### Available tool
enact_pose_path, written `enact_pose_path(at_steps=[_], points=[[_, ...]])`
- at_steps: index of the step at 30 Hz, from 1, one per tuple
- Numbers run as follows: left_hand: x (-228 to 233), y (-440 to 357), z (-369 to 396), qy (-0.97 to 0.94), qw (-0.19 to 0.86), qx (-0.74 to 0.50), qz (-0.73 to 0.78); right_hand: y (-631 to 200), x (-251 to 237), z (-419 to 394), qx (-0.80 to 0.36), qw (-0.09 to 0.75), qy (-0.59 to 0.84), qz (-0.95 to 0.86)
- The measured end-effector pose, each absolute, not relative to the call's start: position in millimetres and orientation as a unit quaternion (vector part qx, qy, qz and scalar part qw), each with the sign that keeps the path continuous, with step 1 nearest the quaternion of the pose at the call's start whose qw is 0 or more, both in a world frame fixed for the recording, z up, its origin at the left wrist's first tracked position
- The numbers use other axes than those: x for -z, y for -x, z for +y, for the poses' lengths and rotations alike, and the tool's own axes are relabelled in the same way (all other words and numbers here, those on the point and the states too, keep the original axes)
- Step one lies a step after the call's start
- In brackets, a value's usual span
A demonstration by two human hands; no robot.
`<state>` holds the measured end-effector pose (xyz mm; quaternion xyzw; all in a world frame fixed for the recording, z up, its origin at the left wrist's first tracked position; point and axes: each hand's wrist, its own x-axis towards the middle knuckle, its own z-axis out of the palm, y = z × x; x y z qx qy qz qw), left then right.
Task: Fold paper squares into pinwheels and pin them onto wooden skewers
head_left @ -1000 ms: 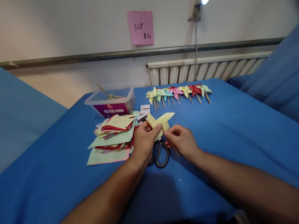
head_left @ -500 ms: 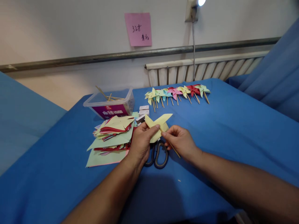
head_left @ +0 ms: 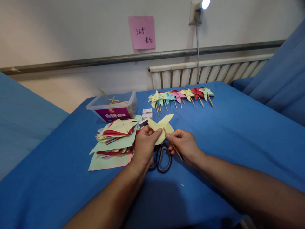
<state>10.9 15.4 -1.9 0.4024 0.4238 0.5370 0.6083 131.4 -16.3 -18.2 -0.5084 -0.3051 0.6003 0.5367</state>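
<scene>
Between my hands is a yellow paper pinwheel [head_left: 166, 122], its blades folded toward the middle. My left hand [head_left: 145, 141] grips it from the left, with the thumb pressed near its centre. A thin wooden stick [head_left: 177, 152] slants down and right from the pinwheel's centre. My right hand [head_left: 184, 143] pinches that stick close to the paper. Directly below, a pair of scissors [head_left: 164, 160] lies on the blue cloth, its dark handles toward me and its blades mostly hidden. How the stick joins the paper is covered by my fingers.
Stacked coloured paper [head_left: 114, 140] lies at my left. Behind it stands a clear plastic box [head_left: 114, 109] with wooden sticks. Small white boxes [head_left: 147, 114] sit beyond my left hand. Several finished pinwheels [head_left: 178, 95] line the back of the blue table [head_left: 238, 140].
The yellow pinwheel has turned slightly in my left hand, its upper right blade now pointing more upward. My right hand still pinches the stick, which has shifted a little.
</scene>
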Motion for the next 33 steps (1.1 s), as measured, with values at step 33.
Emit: enact_pose_path(at_steps=[33], points=[[2, -9, 9, -0.471, 0.569, -0.546, 0.395, -135, 23, -13, -0.577, 0.618, 0.424, -0.324]])
